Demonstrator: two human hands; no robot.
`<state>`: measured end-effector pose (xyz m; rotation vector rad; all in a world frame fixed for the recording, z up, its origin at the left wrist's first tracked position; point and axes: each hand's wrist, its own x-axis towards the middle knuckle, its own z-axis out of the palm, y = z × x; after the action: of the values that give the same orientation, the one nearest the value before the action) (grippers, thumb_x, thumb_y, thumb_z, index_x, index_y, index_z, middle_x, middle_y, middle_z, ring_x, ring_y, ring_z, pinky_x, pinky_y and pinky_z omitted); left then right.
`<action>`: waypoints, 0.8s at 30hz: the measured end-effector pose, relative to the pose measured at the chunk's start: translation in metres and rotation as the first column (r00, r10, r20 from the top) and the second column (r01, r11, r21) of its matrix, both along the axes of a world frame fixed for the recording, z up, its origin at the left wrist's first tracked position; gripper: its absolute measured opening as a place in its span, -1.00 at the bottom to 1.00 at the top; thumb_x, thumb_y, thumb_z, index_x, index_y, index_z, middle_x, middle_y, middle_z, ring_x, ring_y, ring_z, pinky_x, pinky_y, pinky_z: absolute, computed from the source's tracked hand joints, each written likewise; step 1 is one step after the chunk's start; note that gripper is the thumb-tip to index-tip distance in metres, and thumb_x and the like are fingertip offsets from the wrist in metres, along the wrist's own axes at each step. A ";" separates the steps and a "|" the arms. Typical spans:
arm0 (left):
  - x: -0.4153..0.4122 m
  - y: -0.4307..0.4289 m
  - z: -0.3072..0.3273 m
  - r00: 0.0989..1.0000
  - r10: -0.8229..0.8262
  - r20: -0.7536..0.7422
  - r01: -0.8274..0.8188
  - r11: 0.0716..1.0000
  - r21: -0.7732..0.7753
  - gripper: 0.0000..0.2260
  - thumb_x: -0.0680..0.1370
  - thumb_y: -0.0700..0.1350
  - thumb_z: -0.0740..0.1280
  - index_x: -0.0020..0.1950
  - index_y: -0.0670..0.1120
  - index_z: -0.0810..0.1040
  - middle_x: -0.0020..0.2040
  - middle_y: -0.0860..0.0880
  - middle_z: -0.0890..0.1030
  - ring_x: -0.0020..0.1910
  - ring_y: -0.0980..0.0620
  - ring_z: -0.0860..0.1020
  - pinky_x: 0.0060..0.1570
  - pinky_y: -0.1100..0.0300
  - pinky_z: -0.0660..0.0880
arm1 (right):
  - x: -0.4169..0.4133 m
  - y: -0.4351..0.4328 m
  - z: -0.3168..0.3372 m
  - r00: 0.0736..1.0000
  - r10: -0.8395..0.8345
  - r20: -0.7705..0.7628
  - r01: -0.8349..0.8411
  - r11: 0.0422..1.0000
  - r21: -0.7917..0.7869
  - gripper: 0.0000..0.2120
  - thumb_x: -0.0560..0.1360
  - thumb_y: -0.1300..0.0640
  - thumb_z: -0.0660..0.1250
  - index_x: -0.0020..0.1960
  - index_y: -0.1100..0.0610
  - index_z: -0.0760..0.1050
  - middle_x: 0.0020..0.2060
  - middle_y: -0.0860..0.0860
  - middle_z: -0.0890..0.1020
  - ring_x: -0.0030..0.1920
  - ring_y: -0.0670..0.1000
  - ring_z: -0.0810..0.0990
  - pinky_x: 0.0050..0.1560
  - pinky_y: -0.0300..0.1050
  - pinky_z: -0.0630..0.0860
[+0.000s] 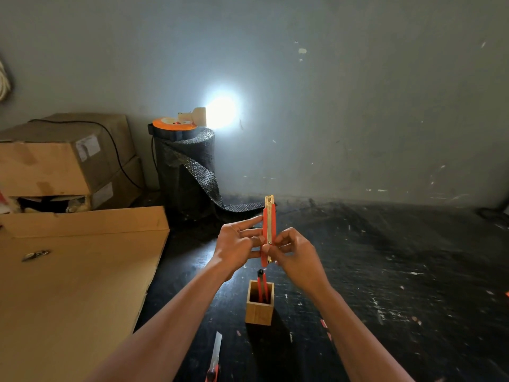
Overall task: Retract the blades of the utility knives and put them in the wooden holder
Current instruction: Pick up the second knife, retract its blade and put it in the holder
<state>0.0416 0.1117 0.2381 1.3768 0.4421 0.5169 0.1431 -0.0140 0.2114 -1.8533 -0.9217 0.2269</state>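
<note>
I hold a red utility knife point(268, 219) upright in front of me, above the dark floor. My left hand point(238, 243) grips its left side with the fingers spread along the body. My right hand point(292, 250) pinches its lower part, near the slider. The top end shows only a short metal tip. Just below stands the square wooden holder point(259, 307), with one red knife point(262, 288) standing inside it. Another red knife point(215, 357) lies on the floor at the bottom, its long blade extended.
A flat cardboard sheet point(74, 277) covers the left side, with a small metal object point(35, 255) on it. Cardboard boxes point(63, 158) are stacked behind. A black bubble-wrap roll point(187, 172) stands by the wall, topped with orange tape and a bright lamp point(217, 113).
</note>
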 end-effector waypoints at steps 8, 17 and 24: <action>0.000 -0.001 -0.028 0.998 -0.064 -0.005 0.064 0.998 -0.022 -0.48 0.52 -0.55 0.29 0.35 -0.08 0.58 0.01 -0.19 0.77 -0.07 -0.20 0.76 -0.22 0.02 0.70 | 0.015 0.011 0.000 0.980 0.036 -0.194 -0.015 0.994 0.107 -0.72 0.58 0.10 0.42 0.27 0.01 0.51 -0.07 0.00 0.75 -0.11 -0.06 0.76 -0.05 -0.06 0.72; 0.019 0.022 -0.092 0.963 0.144 -0.226 -0.104 0.978 0.179 -0.68 0.53 -0.36 0.43 0.28 -0.21 0.64 -0.05 -0.08 0.78 -0.10 0.04 0.76 -0.11 0.12 0.71 | 0.034 0.023 -0.031 0.976 0.019 -0.218 -0.009 0.999 0.047 -0.88 0.55 0.23 0.44 0.08 0.17 0.59 -0.18 0.11 0.72 -0.26 -0.01 0.74 -0.23 -0.10 0.70; 0.020 0.030 -0.157 0.866 0.170 -0.470 0.014 0.932 0.363 -0.44 0.43 -0.19 0.59 0.41 -0.12 0.55 0.31 -0.10 0.64 0.25 -0.04 0.62 0.25 0.04 0.59 | 0.052 0.037 -0.086 0.970 -0.030 -0.242 0.003 0.994 -0.110 -0.92 0.55 0.22 0.43 0.02 0.18 0.57 -0.15 0.08 0.70 -0.18 0.03 0.72 -0.21 -0.10 0.68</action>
<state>0.0617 0.1415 0.0811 1.8598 0.8598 0.3092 0.1951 0.0231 0.1258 -1.8817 -0.7357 0.4922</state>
